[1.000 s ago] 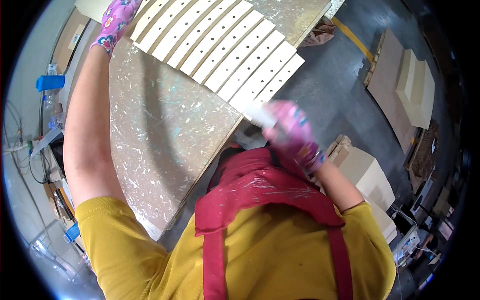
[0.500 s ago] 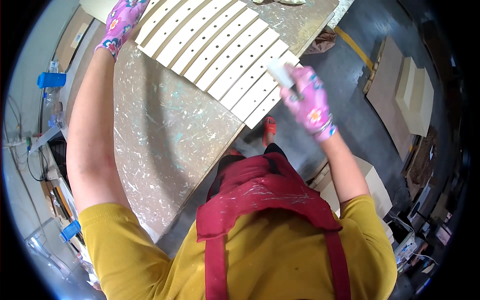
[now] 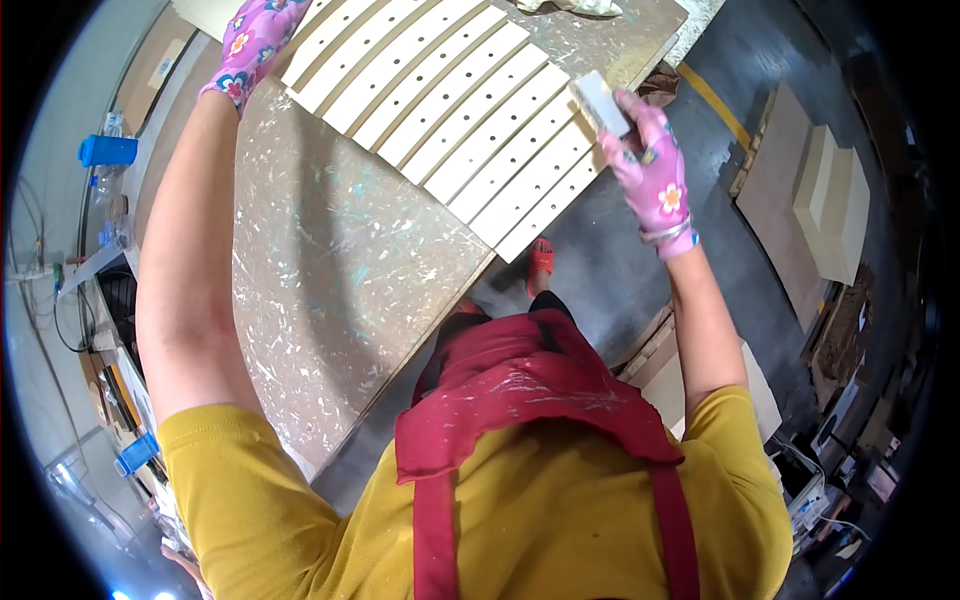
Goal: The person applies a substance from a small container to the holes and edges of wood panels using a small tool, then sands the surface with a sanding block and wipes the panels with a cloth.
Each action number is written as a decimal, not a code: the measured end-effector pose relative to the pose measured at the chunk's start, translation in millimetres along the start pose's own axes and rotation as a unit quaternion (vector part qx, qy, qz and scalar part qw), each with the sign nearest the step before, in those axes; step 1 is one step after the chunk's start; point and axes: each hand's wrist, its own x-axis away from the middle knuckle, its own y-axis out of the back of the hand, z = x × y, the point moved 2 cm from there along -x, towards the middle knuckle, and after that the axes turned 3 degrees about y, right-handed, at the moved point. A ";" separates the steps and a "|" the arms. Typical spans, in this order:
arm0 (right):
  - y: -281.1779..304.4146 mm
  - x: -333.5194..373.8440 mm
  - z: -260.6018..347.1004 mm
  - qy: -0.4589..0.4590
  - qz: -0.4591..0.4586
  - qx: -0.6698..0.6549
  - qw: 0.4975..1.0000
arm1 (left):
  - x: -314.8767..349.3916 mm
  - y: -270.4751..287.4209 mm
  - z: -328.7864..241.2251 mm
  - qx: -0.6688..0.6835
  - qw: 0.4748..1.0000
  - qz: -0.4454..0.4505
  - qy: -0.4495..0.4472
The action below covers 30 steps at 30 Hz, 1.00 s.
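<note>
A row of pale wooden slats (image 3: 432,75) with small dark holes lies side by side on the paint-spattered worktable (image 3: 330,260). My left hand (image 3: 258,40), in a pink flowered glove, rests at the far left end of the row, and its fingertips are hidden at the top edge. Gripped in my gloved right hand (image 3: 655,165) is a whitish rectangular block (image 3: 604,104) that looks like a sanding block. It is tilted over the right ends of the slats; whether it touches them I cannot tell.
Crumpled cloth (image 3: 575,6) lies on the table's far part. Boards and a cream panel (image 3: 835,205) lean or lie on the floor to the right, past a yellow floor line (image 3: 715,105). A blue plastic container (image 3: 107,150) stands at the left.
My right hand has moved slightly right and away from me with the block. The slats have shifted a little right in the picture; my left hand stays at their far end.
</note>
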 end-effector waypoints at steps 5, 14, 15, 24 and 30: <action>-12.4 -10.9 -2.9 0.043 0.013 0.091 0.995 | -14.2 -4.0 -14.7 0.073 0.987 0.032 0.138; -70.0 71.5 93.7 0.150 0.207 0.097 0.962 | -11.7 -5.2 -11.6 0.058 0.989 0.018 0.138; -67.8 70.4 95.7 0.130 0.220 0.057 0.965 | -12.2 -5.9 -12.3 0.056 0.990 0.012 0.130; -18.4 -32.2 10.6 0.053 -0.003 0.055 0.997 | -10.4 -6.5 -12.6 0.065 0.989 0.011 0.130; -46.4 -11.8 37.9 0.174 0.033 0.168 0.970 | -11.0 -3.3 -17.1 0.063 0.990 0.009 0.128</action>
